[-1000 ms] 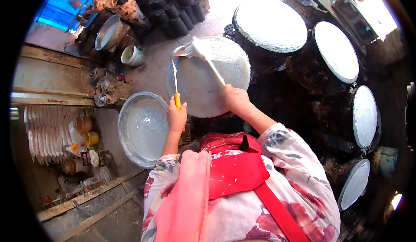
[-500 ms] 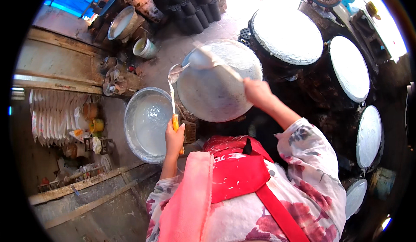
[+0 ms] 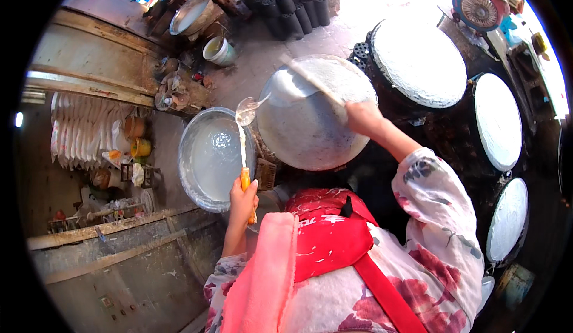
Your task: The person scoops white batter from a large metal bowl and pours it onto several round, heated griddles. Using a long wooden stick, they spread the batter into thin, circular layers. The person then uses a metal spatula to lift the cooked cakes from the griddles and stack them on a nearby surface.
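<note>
My left hand is closed around the orange handle of a metal ladle. The ladle's bowl hangs between a metal basin of milky white batter and a round flat griddle, with a white streak at its lip. My right hand grips a pale stick-like spreader over the griddle. Its far part is blurred by motion. White batter lies on the griddle's far half, while the near half shows grey.
More round griddles covered in white, such as one at the far right, curve down the right side. Black coal cylinders stand at the back, near a white bucket. A pink fan is at the upper right.
The view has shifted, so the surroundings appear moved to the right. Over the griddle the spreader has changed its angle, and the ladle stays in my left hand beside the griddle.
</note>
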Demonstrator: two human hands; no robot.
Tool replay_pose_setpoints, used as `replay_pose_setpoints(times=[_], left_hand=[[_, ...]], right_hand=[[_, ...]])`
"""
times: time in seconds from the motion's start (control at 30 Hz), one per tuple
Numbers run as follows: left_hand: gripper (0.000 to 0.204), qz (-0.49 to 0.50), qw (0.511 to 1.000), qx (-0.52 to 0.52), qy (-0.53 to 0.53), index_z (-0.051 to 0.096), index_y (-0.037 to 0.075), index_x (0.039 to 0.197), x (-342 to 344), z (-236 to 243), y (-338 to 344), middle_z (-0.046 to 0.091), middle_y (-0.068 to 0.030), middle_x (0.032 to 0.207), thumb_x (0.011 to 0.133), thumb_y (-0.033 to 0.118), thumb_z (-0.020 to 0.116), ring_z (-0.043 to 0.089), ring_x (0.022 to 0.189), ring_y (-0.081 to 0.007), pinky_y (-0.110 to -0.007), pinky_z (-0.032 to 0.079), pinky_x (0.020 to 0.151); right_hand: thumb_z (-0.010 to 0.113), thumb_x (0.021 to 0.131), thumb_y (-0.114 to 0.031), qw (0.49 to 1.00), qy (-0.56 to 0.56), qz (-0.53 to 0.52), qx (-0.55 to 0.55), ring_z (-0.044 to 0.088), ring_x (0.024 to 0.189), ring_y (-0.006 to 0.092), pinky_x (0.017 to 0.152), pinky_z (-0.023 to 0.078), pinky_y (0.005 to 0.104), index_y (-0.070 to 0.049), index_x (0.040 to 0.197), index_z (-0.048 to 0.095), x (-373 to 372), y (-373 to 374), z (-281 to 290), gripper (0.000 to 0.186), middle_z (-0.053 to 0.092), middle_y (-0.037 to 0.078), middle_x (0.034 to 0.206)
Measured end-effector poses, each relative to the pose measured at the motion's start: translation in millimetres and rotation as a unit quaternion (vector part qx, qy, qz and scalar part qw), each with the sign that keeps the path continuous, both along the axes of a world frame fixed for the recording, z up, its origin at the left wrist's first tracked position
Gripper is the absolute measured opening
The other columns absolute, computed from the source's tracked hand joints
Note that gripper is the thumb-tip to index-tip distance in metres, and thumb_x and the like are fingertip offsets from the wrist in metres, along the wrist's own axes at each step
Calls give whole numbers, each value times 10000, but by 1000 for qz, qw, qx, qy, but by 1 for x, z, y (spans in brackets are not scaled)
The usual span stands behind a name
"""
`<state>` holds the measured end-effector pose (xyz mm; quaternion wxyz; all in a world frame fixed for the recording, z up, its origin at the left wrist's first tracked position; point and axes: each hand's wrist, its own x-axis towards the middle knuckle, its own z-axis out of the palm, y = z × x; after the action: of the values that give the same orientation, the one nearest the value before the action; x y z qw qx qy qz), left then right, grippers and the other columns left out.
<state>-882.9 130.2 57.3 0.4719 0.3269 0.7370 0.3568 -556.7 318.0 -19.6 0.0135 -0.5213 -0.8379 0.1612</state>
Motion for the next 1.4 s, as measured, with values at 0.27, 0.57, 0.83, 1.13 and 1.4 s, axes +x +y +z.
replay_pose_setpoints(times=[0.27, 0.57, 0.83, 1.13, 1.4], left_hand=[[200, 37, 999, -19, -19, 458, 52, 1052, -2, 2, -32, 445, 1, 665, 895, 131, 554, 414, 424, -60, -206, 341, 368], [205, 77, 997, -12, -21, 469, 37, 1060, 9, 8, -43, 446, 3, 658, 897, 126, 557, 416, 424, -60, -205, 337, 365], [481, -109, 979, 17, 174, 422, -6, 1259, -4, -9, -70, 588, -175, 992, 854, 172, 612, 590, 848, -269, -343, 462, 742], [538, -245, 961, 48, 118, 393, 54, 1323, -17, -9, -99, 606, -192, 1091, 855, 195, 618, 617, 945, -284, -345, 474, 812], [361, -66, 979, 157, -110, 418, 23, 1240, -42, -2, -82, 472, -13, 738, 934, 184, 522, 391, 456, -26, -174, 317, 402]], right_hand=[[491, 786, -75, 999, -22, 32, 4, 647, 608, 316, 523, 496, 442, -22, 854, 539, 20, -5, 19, 98, 614, 143, 620], [497, 785, -71, 973, -30, 223, -52, 657, 700, 323, 604, 515, 408, 3, 863, 567, -6, 19, 24, 128, 651, 148, 728], [522, 814, -97, 976, -40, 203, -70, 636, 642, 288, 554, 487, 397, -31, 833, 543, 66, -89, 51, 72, 616, 105, 670], [578, 866, -226, 988, 23, -128, -84, 610, 683, 344, 591, 480, 428, -72, 853, 553, 113, -264, 32, 157, 601, 158, 702], [431, 929, -309, 938, 233, -204, -158, 601, 823, 417, 731, 468, 495, -48, 1040, 561, -106, -246, -7, 312, 626, 242, 853]])
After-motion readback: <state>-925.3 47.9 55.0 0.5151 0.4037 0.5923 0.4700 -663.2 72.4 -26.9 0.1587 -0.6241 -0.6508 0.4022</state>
